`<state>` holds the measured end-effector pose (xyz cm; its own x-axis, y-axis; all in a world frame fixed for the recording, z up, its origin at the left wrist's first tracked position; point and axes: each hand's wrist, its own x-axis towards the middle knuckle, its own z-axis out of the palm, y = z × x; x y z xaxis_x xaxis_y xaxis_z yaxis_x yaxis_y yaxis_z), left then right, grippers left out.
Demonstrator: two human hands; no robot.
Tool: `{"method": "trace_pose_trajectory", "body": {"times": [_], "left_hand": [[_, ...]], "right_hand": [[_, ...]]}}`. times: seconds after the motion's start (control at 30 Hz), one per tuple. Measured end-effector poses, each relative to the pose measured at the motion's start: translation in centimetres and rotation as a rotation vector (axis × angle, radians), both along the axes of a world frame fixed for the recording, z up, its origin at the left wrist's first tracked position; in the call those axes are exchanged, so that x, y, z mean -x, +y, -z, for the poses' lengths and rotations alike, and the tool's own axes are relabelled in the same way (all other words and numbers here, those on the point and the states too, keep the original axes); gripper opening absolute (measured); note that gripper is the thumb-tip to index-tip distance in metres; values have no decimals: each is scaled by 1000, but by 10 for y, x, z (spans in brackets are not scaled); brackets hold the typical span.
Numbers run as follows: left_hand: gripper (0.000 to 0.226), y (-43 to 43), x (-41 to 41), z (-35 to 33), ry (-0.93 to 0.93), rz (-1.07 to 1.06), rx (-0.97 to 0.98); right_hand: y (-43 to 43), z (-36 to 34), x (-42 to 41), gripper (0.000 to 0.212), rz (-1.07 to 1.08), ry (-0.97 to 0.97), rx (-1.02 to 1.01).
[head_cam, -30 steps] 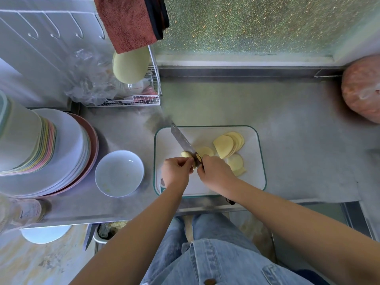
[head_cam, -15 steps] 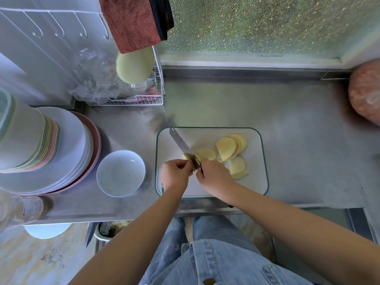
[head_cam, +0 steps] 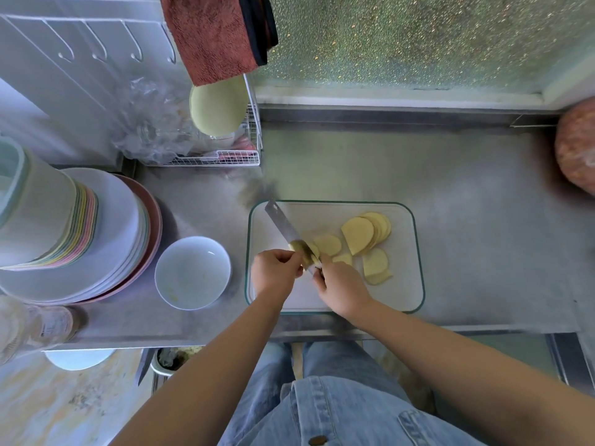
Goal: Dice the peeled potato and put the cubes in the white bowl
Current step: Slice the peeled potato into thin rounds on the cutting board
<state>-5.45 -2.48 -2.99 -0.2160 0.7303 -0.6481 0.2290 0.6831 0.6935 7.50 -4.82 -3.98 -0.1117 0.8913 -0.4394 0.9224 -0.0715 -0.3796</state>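
The last uncut piece of potato [head_cam: 298, 246] sits on the near-left part of the glass cutting board [head_cam: 417, 252], under the knife [head_cam: 282, 224]. The left hand [head_cam: 277, 272] pinches it from the left, fingers curled in a narrow grip. The right hand [head_cam: 343, 286] is wrapped round the knife handle, which the grip mostly hides. The blade slants away from both hands toward the board's far-left corner, with its tip about at the rim there.

Right of the blade lie the cut potato slices [head_cam: 367, 231]. Some are fanned in an overlapping stack toward the far right of the board, and a few lie loose nearer the hands. All are inside the rim, and the right-hand strip of the board is bare.

The white bowl [head_cam: 193, 272] stands upright just left of the board, with a thin strip of counter [head_cam: 467, 194] between them. Its other side is just beside a stack of plates [head_cam: 125, 226].

The board's near edge runs close along the counter's front edge. A wide stretch of counter separates the board's right rim from a reddish bag [head_cam: 576, 146] at the far right. Another stretch lies behind the board, up to the window ledge. A wire rack [head_cam: 225, 157] stands at the back left, well apart from the knife tip, with a red towel [head_cam: 209, 37] hanging above it.
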Motion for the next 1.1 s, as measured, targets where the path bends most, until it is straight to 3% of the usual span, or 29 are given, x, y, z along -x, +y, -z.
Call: {"method": "trace_pose_trajectory", "body": {"times": [0.1,0.2,0.37,0.47,0.53,0.63,0.77,0.9,1.1], "left_hand": [[13,0,5,2,-26,-19,31],[9,2,4,5,-17,14,32],[28,14,-5,7,-23,152,-15],[31,20,-13,11,316,428,-192],[48,24,-15,18,479,603,-335],[65,32,-21,25,589,869,-400],[65,41,-34,26,727,1076,-348],[57,39,-34,32,506,935,-293],[40,38,-31,27,348,850,-308]], "right_hand": [[7,2,-5,21,129,105,38],[19,-7,-15,22,104,178,72],[27,-36,-45,21,249,345,-17],[23,-43,-68,25,430,429,-1],[17,-45,-79,28,531,441,-2],[9,-46,-91,23,642,498,6],[3,-47,-102,20,709,566,-2],[0,-45,-109,23,729,586,12],[1,-44,-116,24,728,591,16]]}}
